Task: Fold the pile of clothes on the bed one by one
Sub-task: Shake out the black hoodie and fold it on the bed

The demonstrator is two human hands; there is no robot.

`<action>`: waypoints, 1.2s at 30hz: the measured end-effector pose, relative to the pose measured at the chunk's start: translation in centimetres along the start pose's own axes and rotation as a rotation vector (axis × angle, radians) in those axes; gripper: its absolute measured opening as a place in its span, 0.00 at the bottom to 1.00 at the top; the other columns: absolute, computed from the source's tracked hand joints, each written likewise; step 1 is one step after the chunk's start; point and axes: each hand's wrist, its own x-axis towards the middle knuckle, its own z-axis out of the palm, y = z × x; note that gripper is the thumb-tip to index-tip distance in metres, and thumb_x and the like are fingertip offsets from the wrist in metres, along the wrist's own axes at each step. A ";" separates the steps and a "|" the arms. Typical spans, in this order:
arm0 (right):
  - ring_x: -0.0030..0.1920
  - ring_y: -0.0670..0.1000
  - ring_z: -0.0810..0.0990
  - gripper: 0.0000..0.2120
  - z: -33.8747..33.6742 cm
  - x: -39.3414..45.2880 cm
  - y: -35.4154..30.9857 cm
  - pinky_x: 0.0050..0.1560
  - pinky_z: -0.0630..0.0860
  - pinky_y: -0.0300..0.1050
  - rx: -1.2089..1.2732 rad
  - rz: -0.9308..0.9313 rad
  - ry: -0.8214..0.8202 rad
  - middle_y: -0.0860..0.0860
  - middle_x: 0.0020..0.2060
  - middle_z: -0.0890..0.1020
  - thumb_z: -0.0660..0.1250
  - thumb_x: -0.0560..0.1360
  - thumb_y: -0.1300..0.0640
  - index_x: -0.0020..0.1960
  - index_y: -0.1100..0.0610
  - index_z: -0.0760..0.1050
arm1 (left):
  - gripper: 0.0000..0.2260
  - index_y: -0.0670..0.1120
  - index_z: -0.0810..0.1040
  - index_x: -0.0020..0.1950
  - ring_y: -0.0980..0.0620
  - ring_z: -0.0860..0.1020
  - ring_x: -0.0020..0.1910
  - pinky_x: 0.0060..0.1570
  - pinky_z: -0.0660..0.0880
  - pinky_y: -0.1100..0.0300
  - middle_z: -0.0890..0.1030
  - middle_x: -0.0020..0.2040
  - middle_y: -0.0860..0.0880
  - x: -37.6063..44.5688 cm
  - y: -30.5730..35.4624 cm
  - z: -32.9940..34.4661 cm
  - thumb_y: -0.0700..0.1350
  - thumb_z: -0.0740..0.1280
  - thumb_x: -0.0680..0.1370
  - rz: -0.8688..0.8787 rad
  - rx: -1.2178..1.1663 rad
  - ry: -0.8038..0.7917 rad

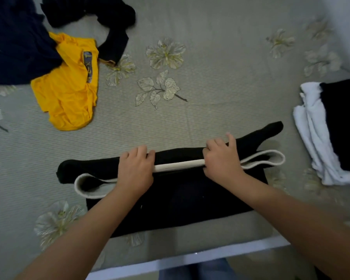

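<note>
Nearest you, the black garment (176,199) is lying flat at the bed's (220,81) edge, and your left hand (134,168) and right hand (222,159) are both gripping its white-lined fold, risking the sleeves slipping askew if you're pulling unevenly.

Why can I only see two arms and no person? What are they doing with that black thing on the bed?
The camera sits on the person's head and looks down, so you see only their arms. The left hand and right hand both grip the folded edge of a black garment with a white band, which lies flat on the flowery bed sheet. They are folding it. At the far left, unfolded clothes wait: a yellow garment and dark clothes. At the right sits a stack of folded clothes, white and black.
</note>
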 end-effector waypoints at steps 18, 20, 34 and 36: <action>0.60 0.48 0.75 0.27 -10.4 -22.0 16.5 0.52 0.73 0.41 0.140 0.878 0.307 0.47 0.65 0.72 0.59 0.77 0.51 0.73 0.55 0.57 | 0.28 0.40 0.44 0.75 0.48 0.47 0.75 0.72 0.41 0.53 0.49 0.76 0.43 7.3 23.0 -20.0 0.39 0.54 0.78 0.722 0.098 0.369; 0.57 0.49 0.77 0.25 -10.7 -23.5 19.6 0.45 0.73 0.42 0.128 0.956 0.350 0.47 0.61 0.75 0.59 0.77 0.52 0.72 0.55 0.59 | 0.27 0.40 0.45 0.75 0.48 0.48 0.75 0.73 0.42 0.53 0.49 0.76 0.43 8.6 27.0 -21.8 0.39 0.53 0.79 0.761 0.114 0.356; 0.56 0.64 0.78 0.29 -5.9 -20.8 36.0 0.51 0.76 0.61 0.118 1.137 0.760 0.66 0.58 0.77 0.75 0.57 0.71 0.58 0.70 0.75 | 0.25 0.43 0.71 0.67 0.38 0.74 0.62 0.59 0.67 0.36 0.75 0.63 0.39 24.8 45.8 -25.3 0.32 0.57 0.69 0.941 0.168 0.887; 0.69 0.61 0.66 0.32 -2.5 -17.6 35.1 0.62 0.69 0.59 0.326 1.122 0.451 0.63 0.70 0.63 0.70 0.68 0.64 0.70 0.66 0.62 | 0.35 0.55 0.46 0.74 0.40 0.57 0.73 0.68 0.51 0.36 0.57 0.75 0.43 28.0 45.3 -21.1 0.37 0.61 0.75 0.774 0.340 0.549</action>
